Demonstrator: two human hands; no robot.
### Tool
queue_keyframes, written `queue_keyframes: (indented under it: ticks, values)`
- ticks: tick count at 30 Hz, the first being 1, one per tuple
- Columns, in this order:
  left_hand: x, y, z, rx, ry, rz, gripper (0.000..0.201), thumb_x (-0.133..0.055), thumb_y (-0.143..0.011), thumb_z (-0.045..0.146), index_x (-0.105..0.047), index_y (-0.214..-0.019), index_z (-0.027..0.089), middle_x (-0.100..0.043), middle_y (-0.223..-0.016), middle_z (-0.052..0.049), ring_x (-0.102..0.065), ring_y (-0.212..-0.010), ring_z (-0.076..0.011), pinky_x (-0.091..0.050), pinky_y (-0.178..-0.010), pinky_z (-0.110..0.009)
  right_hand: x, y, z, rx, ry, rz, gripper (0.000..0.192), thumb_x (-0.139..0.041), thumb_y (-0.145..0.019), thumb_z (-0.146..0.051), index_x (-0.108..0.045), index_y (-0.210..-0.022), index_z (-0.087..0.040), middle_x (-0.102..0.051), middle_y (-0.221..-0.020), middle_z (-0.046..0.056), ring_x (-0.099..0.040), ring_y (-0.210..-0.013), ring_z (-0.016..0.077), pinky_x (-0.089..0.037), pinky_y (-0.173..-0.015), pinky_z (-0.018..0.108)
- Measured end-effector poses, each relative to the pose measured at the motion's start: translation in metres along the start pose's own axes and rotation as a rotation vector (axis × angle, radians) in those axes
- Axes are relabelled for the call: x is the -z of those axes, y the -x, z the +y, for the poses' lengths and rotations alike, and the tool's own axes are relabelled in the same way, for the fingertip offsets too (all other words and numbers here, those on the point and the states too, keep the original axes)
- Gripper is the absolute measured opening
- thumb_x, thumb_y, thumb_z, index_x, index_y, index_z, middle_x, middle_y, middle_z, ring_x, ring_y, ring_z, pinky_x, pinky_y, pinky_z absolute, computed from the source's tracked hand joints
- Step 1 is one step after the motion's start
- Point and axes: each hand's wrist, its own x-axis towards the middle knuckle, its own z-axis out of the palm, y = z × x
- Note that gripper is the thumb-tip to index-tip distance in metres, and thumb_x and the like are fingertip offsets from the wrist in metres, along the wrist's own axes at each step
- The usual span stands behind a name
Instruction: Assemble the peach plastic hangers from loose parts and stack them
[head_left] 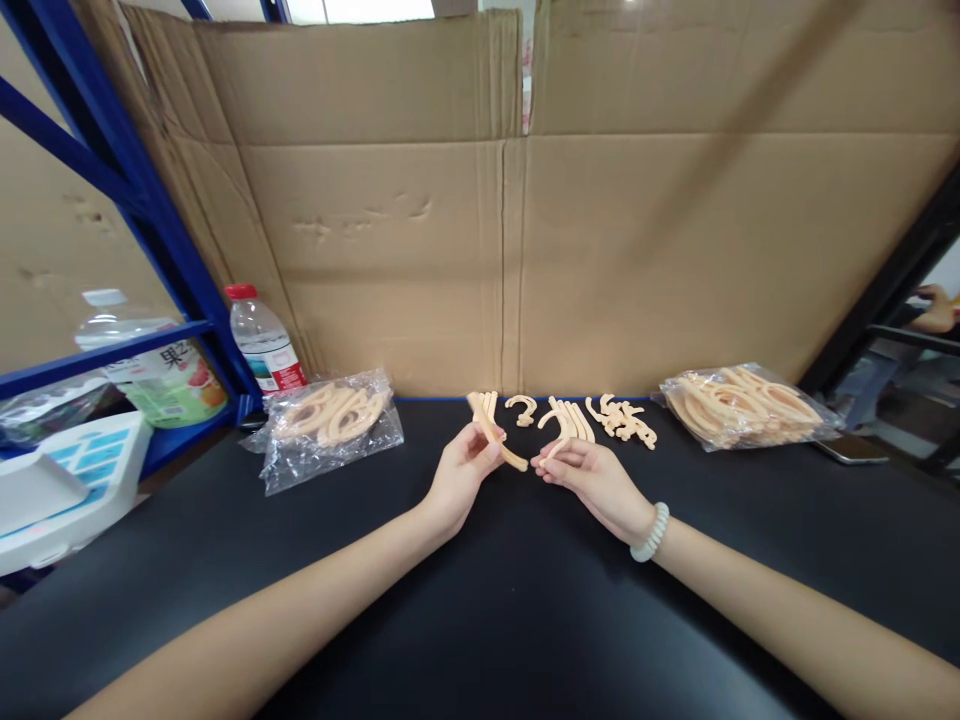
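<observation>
My left hand pinches a long, gently curved, pale wood-coloured strip that slants down to the right. Between the thumb and fingers of my right hand is a thinner, hook-shaped pale piece. The two held pieces are close together but apart. Just behind them on the black table lie straight strips, a small curved piece, more side-by-side strips and a group of small wavy pieces. My fingers partly hide some of these.
Clear plastic bags of similar curved pieces lie at left and right. A phone is by the right bag. A red-capped bottle stands at left near a blue frame. A cardboard wall closes the back.
</observation>
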Motion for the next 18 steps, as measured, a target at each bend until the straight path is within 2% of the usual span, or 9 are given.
queue_keyframes:
  ticks: [2, 5, 8, 11, 14, 18]
  values:
    - [0.000, 0.001, 0.001, -0.017, -0.017, -0.003, 0.021, -0.072, -0.074, 0.028, -0.059, -0.087, 0.018, -0.056, -0.095, -0.002, -0.058, -0.090, -0.0157, -0.053, -0.085, -0.036, 0.001, -0.001, 0.002, 0.021, 0.031, 0.010, 0.026, -0.082, -0.062, -0.035, -0.066, -0.073, -0.017, -0.068, -0.094, 0.006, -0.063, -0.089, 0.0194, -0.051, -0.080, 0.033]
    - [-0.002, 0.003, 0.001, -0.044, -0.081, -0.022, 0.020, -0.071, -0.074, 0.027, -0.056, -0.083, 0.018, -0.053, -0.093, -0.001, -0.057, -0.085, -0.0137, -0.054, -0.077, -0.031, 0.003, -0.002, 0.004, 0.043, 0.076, 0.032, 0.026, -0.082, -0.061, -0.037, -0.069, -0.072, -0.018, -0.066, -0.096, 0.006, -0.061, -0.090, 0.0186, -0.050, -0.084, 0.034]
    - [-0.004, 0.004, 0.002, -0.056, -0.148, -0.044, 0.018, -0.070, -0.073, 0.026, -0.056, -0.081, 0.017, -0.054, -0.092, -0.002, -0.057, -0.087, -0.0155, -0.054, -0.075, -0.030, 0.003, -0.002, 0.002, -0.009, 0.036, 0.030, 0.029, -0.082, -0.062, -0.040, -0.068, -0.074, -0.017, -0.066, -0.101, 0.007, -0.061, -0.091, 0.0184, -0.050, -0.086, 0.035]
    - [-0.004, 0.004, 0.001, -0.061, -0.195, -0.059, 0.017, -0.068, -0.073, 0.026, -0.058, -0.083, 0.017, -0.056, -0.093, -0.003, -0.058, -0.087, -0.0172, -0.053, -0.076, -0.032, 0.003, -0.001, -0.004, -0.085, -0.023, -0.041, 0.031, -0.078, -0.067, -0.042, -0.067, -0.079, -0.016, -0.067, -0.105, 0.010, -0.063, -0.099, 0.0221, -0.050, -0.088, 0.037]
    - [-0.003, 0.004, 0.000, -0.074, -0.207, -0.067, 0.017, -0.068, -0.073, 0.025, -0.059, -0.084, 0.016, -0.058, -0.093, -0.003, -0.059, -0.086, -0.0175, -0.052, -0.077, -0.033, 0.003, 0.000, -0.009, -0.123, -0.033, -0.101, 0.032, -0.076, -0.071, -0.043, -0.065, -0.083, -0.015, -0.068, -0.105, 0.011, -0.065, -0.099, 0.0248, -0.052, -0.084, 0.036]
    - [-0.003, 0.003, 0.000, -0.078, -0.210, -0.083, 0.016, -0.068, -0.072, 0.023, -0.059, -0.084, 0.016, -0.060, -0.089, -0.003, -0.060, -0.084, -0.0180, -0.051, -0.077, -0.034, 0.005, 0.001, -0.011, -0.167, -0.048, -0.092, 0.031, -0.073, -0.075, -0.042, -0.061, -0.082, -0.014, -0.069, -0.104, 0.012, -0.069, -0.090, 0.0227, -0.054, -0.075, 0.031]
